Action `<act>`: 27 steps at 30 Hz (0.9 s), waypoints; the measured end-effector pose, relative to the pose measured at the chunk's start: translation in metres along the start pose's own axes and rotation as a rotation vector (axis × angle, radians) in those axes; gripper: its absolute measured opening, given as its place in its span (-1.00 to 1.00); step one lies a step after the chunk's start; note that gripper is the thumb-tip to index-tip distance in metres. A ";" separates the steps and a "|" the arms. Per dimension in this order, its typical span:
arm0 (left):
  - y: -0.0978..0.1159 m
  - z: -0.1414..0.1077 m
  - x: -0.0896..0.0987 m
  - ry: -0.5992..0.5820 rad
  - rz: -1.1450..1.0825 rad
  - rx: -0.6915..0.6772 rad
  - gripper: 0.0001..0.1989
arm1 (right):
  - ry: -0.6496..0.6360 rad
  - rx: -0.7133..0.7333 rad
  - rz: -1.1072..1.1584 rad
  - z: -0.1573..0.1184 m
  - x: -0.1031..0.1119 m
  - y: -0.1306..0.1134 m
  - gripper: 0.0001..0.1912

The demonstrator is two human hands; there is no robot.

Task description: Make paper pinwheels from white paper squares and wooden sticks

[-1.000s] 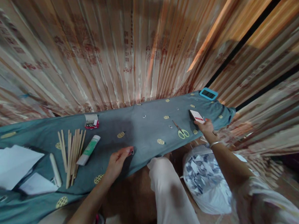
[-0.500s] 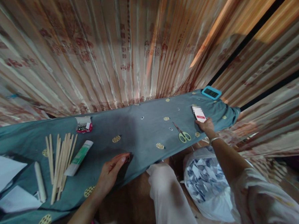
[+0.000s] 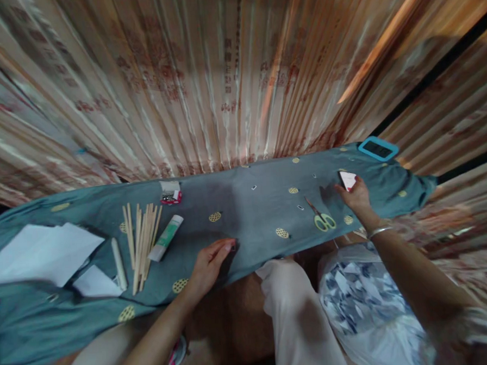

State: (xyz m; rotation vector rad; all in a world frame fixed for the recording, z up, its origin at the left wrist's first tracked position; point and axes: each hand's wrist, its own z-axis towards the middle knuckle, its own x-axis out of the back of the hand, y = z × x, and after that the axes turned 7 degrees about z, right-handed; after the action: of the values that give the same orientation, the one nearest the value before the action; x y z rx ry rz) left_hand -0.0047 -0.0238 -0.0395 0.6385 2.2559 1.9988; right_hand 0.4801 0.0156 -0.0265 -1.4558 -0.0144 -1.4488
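Note:
My left hand rests at the front edge of the cloth-covered table, its fingers pressed together; what they may hold is too small to make out. At the right, my right hand is closed around a phone, whose screen is partly hidden by the fingers. Scissors with pale green handles lie open to the left of that hand. Nearer my left hand is a green and white tube, beside several wooden sticks.
A small box of metal clips sits near the back edge. White papers and a white stick-like object lie at left. A blue-framed clock stands far right. A bag of paper scraps is below the table.
The view has swung left, so the things on the table appear further right. The phone now looks tilted and more covered by my right hand. My left hand keeps its place at the table edge.

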 end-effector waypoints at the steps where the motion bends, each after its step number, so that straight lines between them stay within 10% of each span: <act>1: -0.002 -0.001 -0.001 -0.006 -0.009 0.002 -0.52 | -0.030 0.020 0.036 -0.007 -0.005 -0.017 -0.21; 7: -0.003 -0.010 0.007 0.047 -0.040 -0.047 -0.59 | -0.320 0.216 0.514 -0.098 -0.049 -0.135 -0.22; 12: 0.008 -0.011 0.047 0.229 0.182 -0.169 -0.67 | -0.661 0.393 0.620 -0.193 -0.084 -0.208 -0.33; 18: -0.003 -0.009 0.106 0.524 0.376 -0.222 -0.63 | -0.711 0.561 0.544 -0.254 -0.111 -0.218 -0.46; 27: -0.014 -0.031 0.167 0.685 0.636 -0.111 -0.58 | -0.645 0.742 0.428 -0.250 -0.144 -0.216 -0.46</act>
State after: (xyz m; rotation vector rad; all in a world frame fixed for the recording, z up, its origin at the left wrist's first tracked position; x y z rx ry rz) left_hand -0.1701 0.0029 -0.0105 0.8383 2.4465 3.0117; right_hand 0.1227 0.0460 -0.0652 -1.1345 -0.5481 -0.4858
